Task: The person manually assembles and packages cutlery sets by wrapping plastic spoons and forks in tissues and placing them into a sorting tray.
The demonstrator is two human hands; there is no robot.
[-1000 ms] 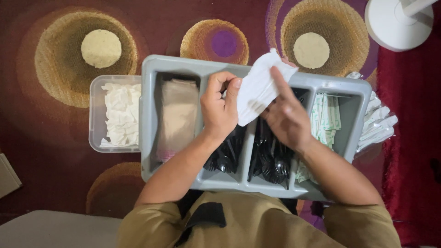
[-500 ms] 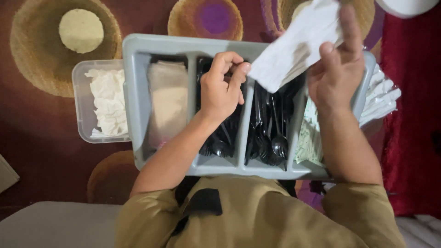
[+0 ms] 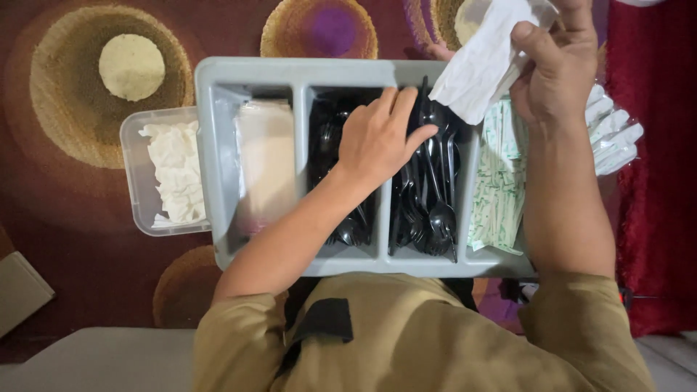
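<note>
Since the earlier frame the left hand (image 3: 377, 141) has dropped flat, fingers spread, onto the black cutlery (image 3: 434, 196) in the grey tray (image 3: 250, 72). Right hand (image 3: 555, 69), at 1 o'clock, pinches a white napkin (image 3: 483, 62) above the tray's far rim.

Olive-khaki short-sleeved shirt with a black patch at the chest, bare forearms
</note>
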